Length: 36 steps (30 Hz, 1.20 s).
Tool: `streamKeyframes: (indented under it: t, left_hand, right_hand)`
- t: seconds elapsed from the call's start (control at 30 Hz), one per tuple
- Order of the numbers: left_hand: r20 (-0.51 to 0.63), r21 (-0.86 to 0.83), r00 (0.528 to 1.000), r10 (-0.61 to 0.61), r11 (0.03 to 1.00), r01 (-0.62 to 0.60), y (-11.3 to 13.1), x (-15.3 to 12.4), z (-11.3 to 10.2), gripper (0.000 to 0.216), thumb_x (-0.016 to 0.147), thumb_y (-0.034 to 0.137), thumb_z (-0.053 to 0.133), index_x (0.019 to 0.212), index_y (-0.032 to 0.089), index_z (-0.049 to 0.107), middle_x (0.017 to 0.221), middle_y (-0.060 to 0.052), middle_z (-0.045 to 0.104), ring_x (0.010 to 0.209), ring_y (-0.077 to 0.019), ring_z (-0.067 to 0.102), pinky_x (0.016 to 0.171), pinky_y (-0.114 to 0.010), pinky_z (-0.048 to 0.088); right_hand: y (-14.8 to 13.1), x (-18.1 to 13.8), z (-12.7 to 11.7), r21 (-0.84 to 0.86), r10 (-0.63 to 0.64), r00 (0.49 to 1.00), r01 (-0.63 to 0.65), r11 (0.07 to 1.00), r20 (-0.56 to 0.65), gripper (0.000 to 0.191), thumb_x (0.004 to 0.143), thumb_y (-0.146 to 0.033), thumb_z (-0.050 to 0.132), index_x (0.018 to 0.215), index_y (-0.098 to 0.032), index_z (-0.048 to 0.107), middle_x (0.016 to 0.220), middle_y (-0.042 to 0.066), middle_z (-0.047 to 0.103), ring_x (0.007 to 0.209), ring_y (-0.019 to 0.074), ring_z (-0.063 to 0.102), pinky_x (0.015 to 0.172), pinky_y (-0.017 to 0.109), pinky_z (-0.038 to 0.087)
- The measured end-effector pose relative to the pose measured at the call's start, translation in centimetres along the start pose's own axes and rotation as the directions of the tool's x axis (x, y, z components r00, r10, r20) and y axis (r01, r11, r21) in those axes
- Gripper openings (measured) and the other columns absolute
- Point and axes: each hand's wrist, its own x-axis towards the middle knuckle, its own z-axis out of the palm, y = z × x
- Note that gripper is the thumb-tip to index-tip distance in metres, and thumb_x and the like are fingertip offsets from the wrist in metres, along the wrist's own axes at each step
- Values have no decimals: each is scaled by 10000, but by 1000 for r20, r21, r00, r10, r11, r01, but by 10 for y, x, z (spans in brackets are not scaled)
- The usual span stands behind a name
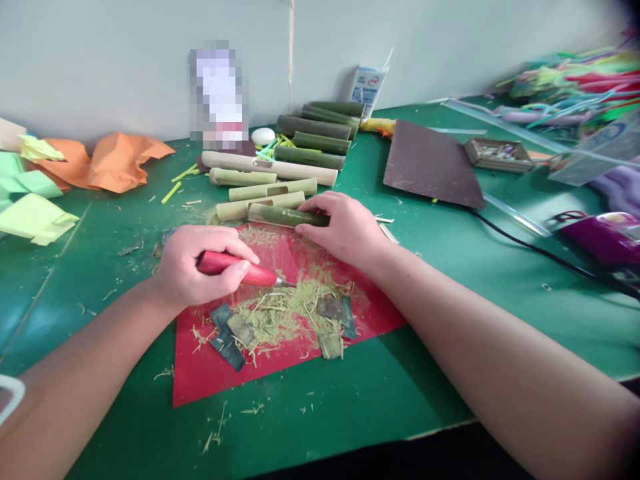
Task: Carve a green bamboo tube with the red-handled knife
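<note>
My left hand [203, 263] is wrapped round the red handle of a carving knife [245, 270], whose short metal blade points right over a pile of shavings [280, 310]. The exact blade shape is blurred. With my right hand [345, 227] I grip the right end of a green bamboo tube [280, 214], at the near end of a row of bamboo pieces. Behind it lie pale peeled pieces [265, 207] with notches cut in them, and darker green tubes [320, 140] farther back. Beneath the shavings is a red sheet [200, 380], with dark bark chips [230, 353] on it.
A brown board [430, 163] and a small box [500, 155] lie right, near a black cable [545, 253] and a purple device [605, 240]. Crumpled orange paper [125, 163] is at left. A phone-like screen [217, 87] and a drink carton [367, 87] stand by the wall.
</note>
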Motion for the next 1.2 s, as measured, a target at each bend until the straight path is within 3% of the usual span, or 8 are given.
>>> streamKeyframes:
  t: [0.17, 0.47, 0.57, 0.67, 0.73, 0.83, 0.97, 1.2]
  left_hand:
    - [-139, 142, 989, 51, 989, -31, -7, -4, -4, 140, 790, 158, 627, 818, 266, 712, 668, 41, 664, 530, -93, 547, 501, -252, 447]
    - [-22, 96, 963, 269, 959, -266, 17, -8, -2, 158, 729, 117, 590, 803, 234, 667, 534, 42, 533, 454, -108, 455, 435, -272, 373]
    - [-34, 48, 976, 215, 976, -213, 25, -10, 2, 169, 744, 110, 580, 803, 241, 668, 542, 42, 550, 463, -107, 473, 436, -276, 384]
    - [-221, 108, 974, 58, 994, -34, 22, -11, 5, 145, 789, 148, 607, 810, 258, 698, 618, 35, 623, 530, -108, 536, 483, -290, 414]
    - [-427, 140, 902, -58, 982, 129, 14, -8, 5, 126, 840, 208, 610, 809, 258, 722, 685, 31, 673, 616, -120, 587, 565, -317, 450]
    - [-685, 91, 727, -46, 985, 148, -1, 1, 1, 102, 814, 243, 654, 747, 215, 726, 673, 34, 688, 627, -119, 599, 620, -335, 473]
    - [-709, -176, 658, -254, 967, 184, -10, 8, -5, 118, 814, 230, 638, 704, 199, 664, 654, 69, 685, 623, -109, 608, 687, -364, 519]
    - [-606, 28, 780, -157, 976, 218, -17, -1, -5, 182, 891, 331, 606, 774, 205, 665, 701, 60, 690, 645, -117, 641, 604, -373, 509]
  right_hand:
    - [1, 0, 1, 0, 4, 1000, -4, 1000, 1, 277, 784, -322, 699, 1033, -207, 735, 1086, 63, 723, 948, 234, 647, 818, 368, 497]
    - [2, 1, 2, 6, -3, 1000, 3, 1000, 1, 269, 781, -335, 692, 1019, -217, 733, 1066, 55, 722, 930, 223, 641, 811, 354, 490]
    - [3, 0, 1, 9, -13, 1000, 13, 1000, 2, 274, 787, -340, 684, 1025, -212, 732, 1066, 58, 720, 936, 226, 639, 816, 358, 487]
    - [2, -1, 0, 25, -19, 1000, 19, 1000, -3, 284, 782, -329, 683, 1032, -204, 732, 1075, 67, 715, 925, 226, 636, 802, 359, 486]
    - [1, -1, -1, 45, -57, 998, 57, 997, -2, 270, 773, -295, 686, 1022, -201, 734, 1052, 68, 713, 921, 221, 630, 796, 350, 481]
    - [-3, -3, -4, 74, -210, 977, 207, 976, 30, 254, 755, -205, 674, 1002, -208, 729, 1012, 54, 708, 964, 216, 613, 839, 339, 465]
    - [-9, -5, -4, 115, -366, 919, 352, 929, 143, 262, 727, -120, 639, 965, -203, 713, 1016, 53, 700, 975, 210, 607, 864, 336, 458]
    - [-14, -8, -10, 69, -303, 921, 295, 953, 245, 189, 753, -269, 706, 923, -186, 702, 950, 66, 692, 896, 207, 613, 772, 330, 459]
